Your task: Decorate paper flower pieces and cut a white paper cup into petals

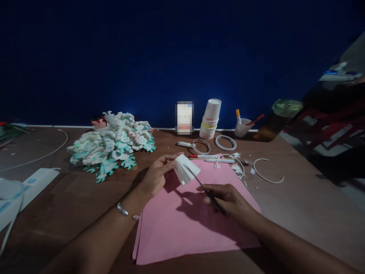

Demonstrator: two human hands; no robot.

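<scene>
My left hand (156, 173) grips a white paper cup (190, 166) by its left side, thumb on top. The cup lies tilted on its side above the pink paper sheets (182, 228), and no rim shows on it. Scissors (201, 184) with dark handles are in my right hand (225, 198), fingers closed round the handles. Their blades are slightly apart and lie over the cup's wall; whether they bite into it I cannot tell. A bracelet (122, 209) circles my left wrist.
Left stands a heap of white paper cut-outs with green drawings (114, 142). Behind are stacked paper cups (211, 118), tape rolls (226, 143) and a cup of pens (243, 128). Markers (205, 156), cut cup rims (266, 179) and scraps lie right. A power strip (28, 190) is at far left.
</scene>
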